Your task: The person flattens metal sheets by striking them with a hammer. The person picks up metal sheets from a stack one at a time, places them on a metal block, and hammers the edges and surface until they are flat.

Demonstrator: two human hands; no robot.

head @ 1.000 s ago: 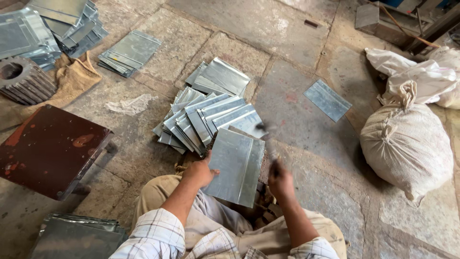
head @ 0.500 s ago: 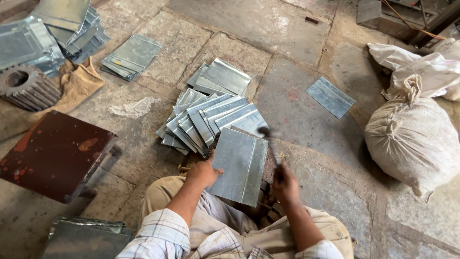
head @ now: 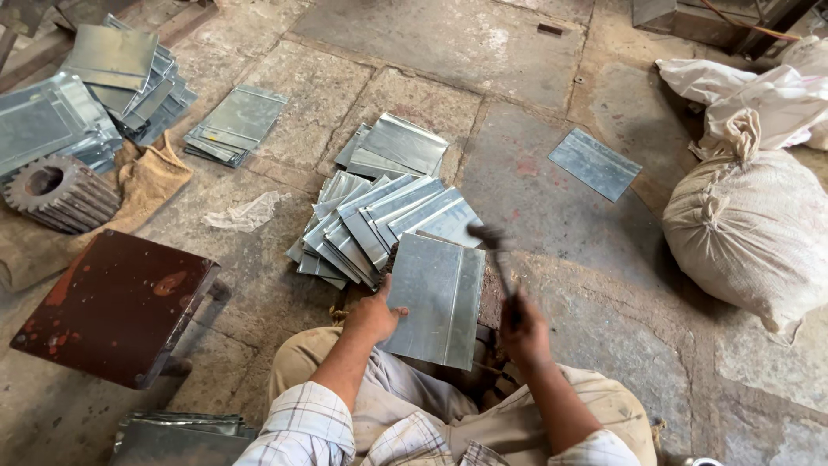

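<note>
Galvanised sheet (head: 435,298) being steadied flat by left hand (head: 373,316); right hand (head: 523,328) gripping hammer (head: 498,259), raised over sheet's right fold. Hammering step; next blow needing square landing on fold.

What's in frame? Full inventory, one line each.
folded metal sheet: one, grey, on the floor at the knees, under the left hand
hammer: one, dark, raised over the sheet's right edge
fanned sheet pile: one pile, grey, just beyond the held sheet
single sheet: one, grey, alone on the floor, upper right
sheet stacks: several, grey, upper left
gear: one, rusty grey, left, on burlap
rusty plate: one, red-brown, lower left
sacks: at least two, off-white, right
left hand: one, on the sheet's left edge
right hand: one, gripping the hammer
</note>
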